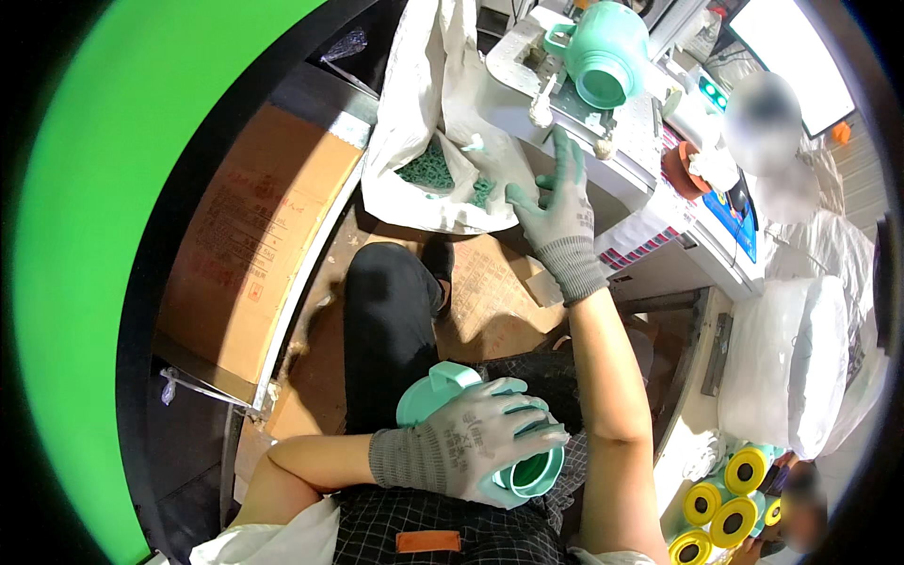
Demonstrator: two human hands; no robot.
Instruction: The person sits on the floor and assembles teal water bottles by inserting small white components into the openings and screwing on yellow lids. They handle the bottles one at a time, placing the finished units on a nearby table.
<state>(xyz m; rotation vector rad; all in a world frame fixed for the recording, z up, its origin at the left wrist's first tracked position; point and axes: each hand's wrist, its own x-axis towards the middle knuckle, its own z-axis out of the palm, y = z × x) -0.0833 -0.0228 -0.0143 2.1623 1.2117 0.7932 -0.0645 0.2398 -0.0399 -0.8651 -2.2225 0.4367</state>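
Observation:
In a grey-and-green work glove, my left hand point(476, 441) is closed over a mint-green plastic jug point(428, 400) on my lap. The jug's loop handle points up and away, and its round mouth point(535, 474) faces right and toward me. My right hand point(563, 202), gloved the same way, reaches forward with its fingers stretched out and apart. It is near the front edge of the workbench and I see nothing held in it. Beyond its fingertips, a second mint-green jug point(607, 47) lies on the bench fixture, mouth toward me.
A white sack point(405, 193) holding green shavings point(428, 169) hangs before the bench. To the left stands a cardboard box point(250, 226). At right are a brown pot point(685, 169), a lit screen point(800, 56), a plastic-wrapped bundle point(782, 367) and several yellow-ringed green pieces point(733, 521). People are at the right.

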